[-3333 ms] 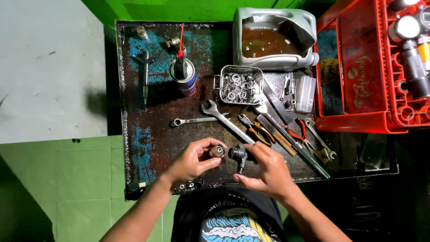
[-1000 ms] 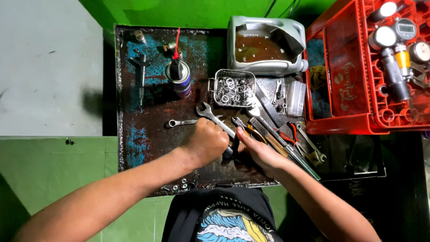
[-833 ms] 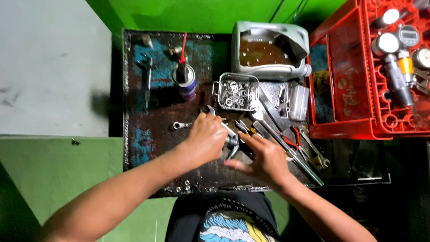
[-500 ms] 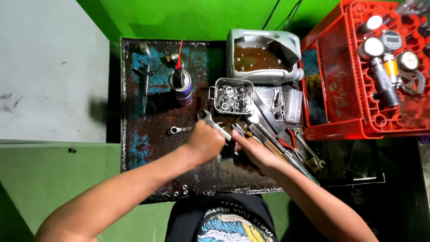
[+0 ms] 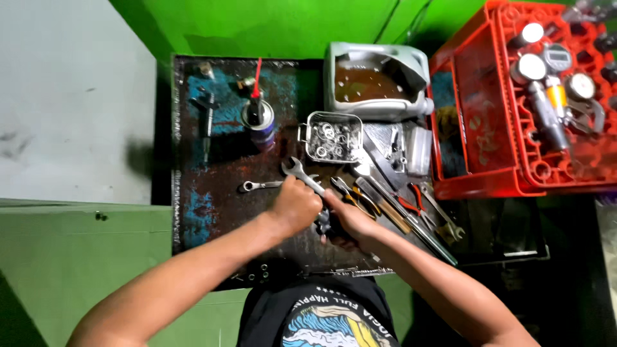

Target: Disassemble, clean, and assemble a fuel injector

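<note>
My left hand (image 5: 295, 204) and my right hand (image 5: 350, 222) meet at the middle of a worn dark metal work table (image 5: 193, 205). Between them sits a small dark metal part (image 5: 323, 223), gripped from both sides and mostly hidden by my fingers. My left hand's fingers are curled down over it. A large silver open-end wrench (image 5: 302, 173) lies just beyond my left hand, and a smaller wrench (image 5: 260, 186) lies to its left.
A spray can (image 5: 258, 117) stands at the table's back. A metal tray of washers (image 5: 333, 136), a cut-open jug of brown liquid (image 5: 373, 83), several pliers and screwdrivers (image 5: 398, 215), and a red crate (image 5: 527, 96) with gauges lie to the right.
Both hands moved up the table toward the large wrench and closed together over the small part; the view shifted slightly.
</note>
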